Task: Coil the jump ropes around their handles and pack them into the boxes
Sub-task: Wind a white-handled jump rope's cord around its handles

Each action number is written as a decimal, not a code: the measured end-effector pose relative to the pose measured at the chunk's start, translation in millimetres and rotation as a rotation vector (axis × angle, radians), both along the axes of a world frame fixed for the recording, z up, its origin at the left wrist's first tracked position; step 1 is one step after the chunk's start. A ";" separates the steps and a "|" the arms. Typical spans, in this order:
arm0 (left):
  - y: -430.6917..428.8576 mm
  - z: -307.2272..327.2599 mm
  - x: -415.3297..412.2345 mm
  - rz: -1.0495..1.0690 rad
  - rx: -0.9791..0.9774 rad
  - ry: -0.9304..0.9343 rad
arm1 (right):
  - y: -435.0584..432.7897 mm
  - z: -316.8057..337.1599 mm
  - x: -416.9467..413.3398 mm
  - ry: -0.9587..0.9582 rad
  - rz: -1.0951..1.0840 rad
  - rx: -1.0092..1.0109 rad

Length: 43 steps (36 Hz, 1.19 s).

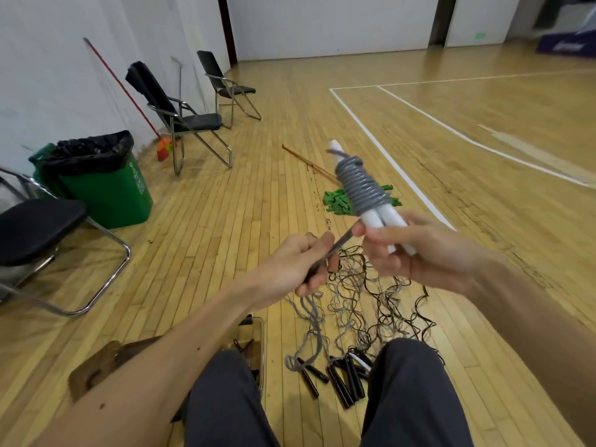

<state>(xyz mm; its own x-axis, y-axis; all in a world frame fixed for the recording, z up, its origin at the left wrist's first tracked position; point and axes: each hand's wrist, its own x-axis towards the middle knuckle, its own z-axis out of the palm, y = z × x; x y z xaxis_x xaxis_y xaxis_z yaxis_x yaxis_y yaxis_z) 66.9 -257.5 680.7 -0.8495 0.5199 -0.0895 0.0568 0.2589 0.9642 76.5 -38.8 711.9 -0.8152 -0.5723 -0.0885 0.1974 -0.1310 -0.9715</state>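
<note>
— Which step is this?
— Coiling, by my reading. Your right grip (416, 253) is clenched round the lower ends of the two white handles (374, 217), held side by side and tilted away from you. The grey coil (362, 185) sits just above that grip, wound closely round both. Your left grip (306, 264), just beside and below the right, pinches the loose grey rope (314, 321), taut up to the handles, its tail hanging from under that grip to the floor.
— And next?
— You likely need more turns, fed with even tension, then the end tucked in. Packing is not yet done. What looks like a brown box (96, 366) lies low, left of your left grip.
— The room?
— A plank gym floor (258, 195) with white lines. Below both grips, a tangle of ropes (380, 301) and black handles (342, 379). Beyond the right grip, a green mop head (338, 201). Far left of the left grip, folding chairs (180, 114) and a green bin (106, 188).
</note>
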 end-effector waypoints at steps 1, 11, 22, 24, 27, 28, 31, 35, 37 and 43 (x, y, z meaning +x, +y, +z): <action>-0.5 -1.7 1.1 0.005 -0.006 -0.004 | 2.9 1.4 -2.5 -0.008 -0.054 0.033; 7.8 0.3 12.6 -0.020 -0.607 0.412 | 3.4 -18.9 -8.5 0.042 -0.197 0.542; 8.0 27.7 17.4 -0.113 -1.011 0.900 | -10.9 -18.1 -4.6 0.222 -0.248 0.739; 7.8 36.9 16.7 -0.175 -1.032 0.942 | -10.9 -13.4 -3.7 0.223 -0.165 0.820; 8.3 52.2 15.9 -0.277 -1.024 0.921 | -10.3 -2.6 -0.9 0.151 0.038 0.922; 8.8 57.7 15.7 -0.307 -1.006 0.906 | -10.9 0.7 0.3 0.137 0.098 0.953; 11.4 70.7 14.0 -0.376 -0.912 0.900 | -17.0 8.8 3.7 0.129 0.255 1.036; 15.9 76.2 9.1 -0.418 -0.692 0.741 | -26.6 13.4 10.3 0.138 0.439 1.103; 15.1 75.2 5.2 -0.429 -0.609 0.670 | -27.7 14.7 14.2 0.156 0.509 1.060; 2.8 65.7 -4.6 -0.385 -0.313 0.383 | -18.0 20.1 19.5 0.214 0.549 0.860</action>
